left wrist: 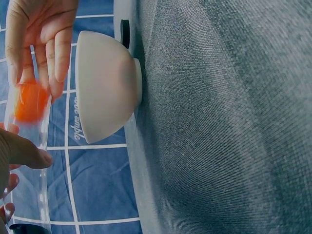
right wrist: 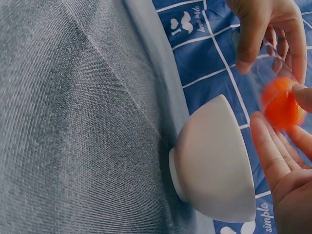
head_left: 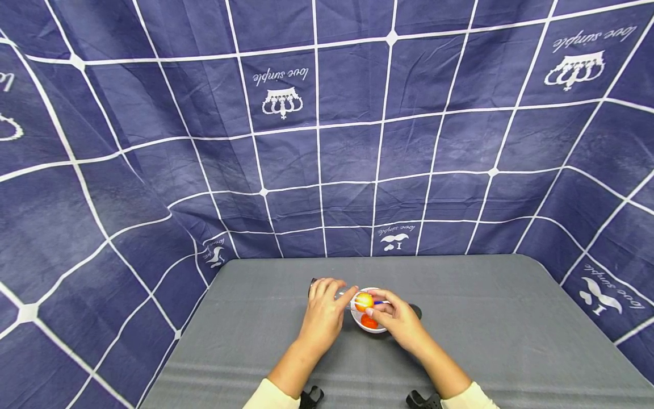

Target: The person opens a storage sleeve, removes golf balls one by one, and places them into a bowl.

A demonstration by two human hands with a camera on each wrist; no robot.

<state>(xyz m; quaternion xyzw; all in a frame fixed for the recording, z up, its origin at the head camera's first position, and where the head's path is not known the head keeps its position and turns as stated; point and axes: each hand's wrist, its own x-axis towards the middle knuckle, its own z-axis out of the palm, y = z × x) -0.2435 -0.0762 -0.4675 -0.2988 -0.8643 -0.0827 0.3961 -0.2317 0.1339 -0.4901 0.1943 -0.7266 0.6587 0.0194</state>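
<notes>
My left hand (head_left: 322, 309) grips a clear plastic tube (left wrist: 30, 195) with a black end (left wrist: 29, 228), held sideways above the table. At the tube's other end is an orange ball (left wrist: 31, 102), partly inside the mouth and blurred in the wrist views. My right hand (head_left: 400, 319) pinches this ball between thumb and fingertips. Beneath and between the hands a white bowl (right wrist: 214, 161) stands upright on the table. Inside it, in the head view, lies a red-orange piece (head_left: 369, 322); the right hand hides part of the bowl.
A flat black round object (head_left: 416, 311) lies just right of the bowl, partly behind the right hand. Grey cloth covers the table (head_left: 245, 341). Blue curtains (head_left: 347, 153) with white lines rise behind it and at both sides.
</notes>
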